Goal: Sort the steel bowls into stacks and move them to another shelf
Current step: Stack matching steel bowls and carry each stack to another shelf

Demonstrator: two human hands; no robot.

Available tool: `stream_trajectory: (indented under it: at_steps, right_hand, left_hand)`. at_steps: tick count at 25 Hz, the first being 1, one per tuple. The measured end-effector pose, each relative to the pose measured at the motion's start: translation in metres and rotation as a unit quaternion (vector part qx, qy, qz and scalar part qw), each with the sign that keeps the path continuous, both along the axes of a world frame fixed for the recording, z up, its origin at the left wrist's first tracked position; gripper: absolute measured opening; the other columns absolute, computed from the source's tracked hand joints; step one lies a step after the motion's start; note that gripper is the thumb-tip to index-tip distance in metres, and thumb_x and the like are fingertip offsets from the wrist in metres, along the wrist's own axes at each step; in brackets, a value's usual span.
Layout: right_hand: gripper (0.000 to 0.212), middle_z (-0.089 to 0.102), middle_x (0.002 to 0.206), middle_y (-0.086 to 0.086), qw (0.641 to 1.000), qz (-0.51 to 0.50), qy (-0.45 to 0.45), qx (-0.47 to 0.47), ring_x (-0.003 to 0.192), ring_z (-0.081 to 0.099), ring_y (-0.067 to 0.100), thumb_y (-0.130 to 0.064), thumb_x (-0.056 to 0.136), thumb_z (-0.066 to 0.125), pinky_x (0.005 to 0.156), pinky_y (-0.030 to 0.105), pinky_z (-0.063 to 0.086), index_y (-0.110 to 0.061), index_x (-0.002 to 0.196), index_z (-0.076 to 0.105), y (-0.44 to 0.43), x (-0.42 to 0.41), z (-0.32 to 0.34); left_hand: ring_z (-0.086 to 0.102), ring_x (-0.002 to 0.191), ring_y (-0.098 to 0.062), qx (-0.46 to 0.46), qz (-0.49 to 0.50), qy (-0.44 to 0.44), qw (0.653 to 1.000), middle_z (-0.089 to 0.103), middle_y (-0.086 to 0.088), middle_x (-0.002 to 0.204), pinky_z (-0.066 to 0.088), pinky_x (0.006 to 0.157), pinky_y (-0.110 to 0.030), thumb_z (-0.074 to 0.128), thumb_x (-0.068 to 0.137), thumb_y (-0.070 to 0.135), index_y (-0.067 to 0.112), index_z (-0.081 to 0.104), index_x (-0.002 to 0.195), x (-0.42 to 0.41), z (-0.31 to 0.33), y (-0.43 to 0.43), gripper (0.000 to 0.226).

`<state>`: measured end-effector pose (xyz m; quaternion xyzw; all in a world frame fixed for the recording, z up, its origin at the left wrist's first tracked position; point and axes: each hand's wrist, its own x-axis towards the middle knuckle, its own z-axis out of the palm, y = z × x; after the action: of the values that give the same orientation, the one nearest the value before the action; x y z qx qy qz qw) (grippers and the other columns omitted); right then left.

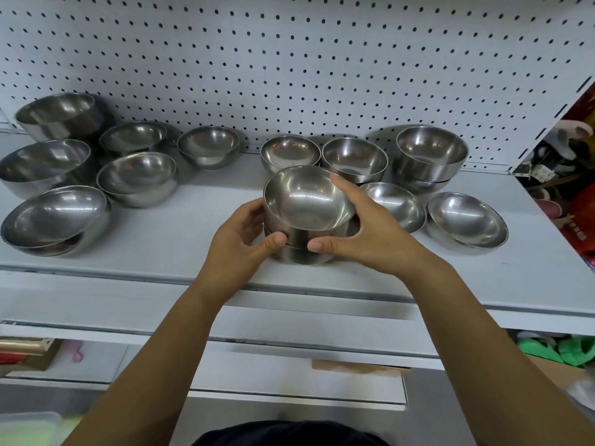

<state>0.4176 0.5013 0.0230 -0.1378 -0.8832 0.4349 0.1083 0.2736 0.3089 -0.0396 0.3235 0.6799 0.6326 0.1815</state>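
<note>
A short stack of steel bowls [307,204] stands near the front of the grey shelf [167,239], its top bowl tilted. My left hand [240,238] grips the stack's left side, thumb on the lower bowl. My right hand [357,226] grips the right side, fingers over the top bowl's rim and thumb at the front. Loose small bowls [463,218] lie to the right, with two short stacks [429,154] behind them. Larger bowls [51,162] crowd the left end.
A white pegboard [289,66] backs the shelf. Lower grey shelves [289,375] lie below, with cardboard [357,366] and green items [566,349]. Red packaging [579,220] shows past the right upright. A bare stretch of shelf lies between the left bowls and the held stack.
</note>
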Motion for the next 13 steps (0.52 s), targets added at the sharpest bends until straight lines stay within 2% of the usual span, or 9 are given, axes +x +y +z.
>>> stream_trajectory:
  at_steps: [2,4,6,9,11,13]
  right_hand:
    - [0.108,0.028,0.142,-0.04,1.0,0.006,-0.021,0.021,0.128,0.026,-0.023,-0.05,0.068,0.089,0.102,-0.002,0.022,-0.042,0.156,0.027,0.004,-0.001,0.0]
    - [0.11,0.029,0.157,-0.029,1.0,0.011,-0.01,0.017,0.144,0.028,-0.007,-0.058,0.066,0.088,0.119,0.023,0.03,-0.04,0.157,0.029,0.005,0.0,-0.003]
    - [0.105,0.035,0.159,-0.022,0.999,0.014,0.023,-0.02,0.147,0.035,0.002,-0.063,0.066,0.087,0.122,0.038,0.035,-0.04,0.155,0.035,0.007,0.003,-0.003]
    - [0.086,0.055,0.145,-0.013,0.988,-0.031,0.112,-0.103,0.136,0.051,0.004,-0.055,0.071,0.085,0.118,0.038,0.042,-0.029,0.146,0.05,0.021,0.011,0.001]
    - [0.071,0.063,0.135,-0.007,0.978,-0.096,0.151,-0.106,0.125,0.06,0.003,-0.047,0.08,0.084,0.112,0.035,0.048,-0.022,0.14,0.055,0.036,0.018,0.007]
    - [0.055,0.067,0.127,-0.006,0.971,-0.159,0.158,-0.084,0.116,0.065,0.001,-0.036,0.087,0.081,0.105,0.026,0.052,-0.018,0.135,0.06,0.052,0.023,0.013]
  left_hand:
    - [0.06,0.132,-0.017,0.002,-0.004,0.004,1.0,0.064,0.0,0.139,0.045,0.115,-0.048,0.081,0.075,0.041,0.011,0.053,0.143,0.001,-0.001,0.001,0.079]
    - [0.058,0.133,-0.018,0.005,0.001,0.006,1.0,0.063,0.001,0.141,0.044,0.116,-0.05,0.081,0.075,0.044,0.014,0.052,0.144,0.003,-0.001,0.002,0.081]
    - [0.053,0.139,-0.016,0.015,0.01,0.014,1.0,0.057,0.006,0.148,0.04,0.119,-0.05,0.084,0.073,0.046,0.019,0.046,0.149,0.008,-0.001,0.0,0.089]
    - [0.045,0.143,-0.008,0.027,0.024,0.031,0.999,0.048,0.016,0.153,0.038,0.12,-0.045,0.091,0.065,0.044,0.028,0.037,0.154,0.03,0.004,0.009,0.105]
    - [0.049,0.138,-0.005,0.055,0.056,0.024,0.997,0.05,0.018,0.149,0.046,0.114,-0.041,0.095,0.062,0.035,0.031,0.037,0.152,0.048,0.006,0.024,0.107]
    - [0.053,0.132,-0.001,0.065,0.109,0.024,0.992,0.052,0.02,0.144,0.052,0.108,-0.038,0.098,0.062,0.029,0.035,0.04,0.149,0.06,0.006,0.038,0.105]
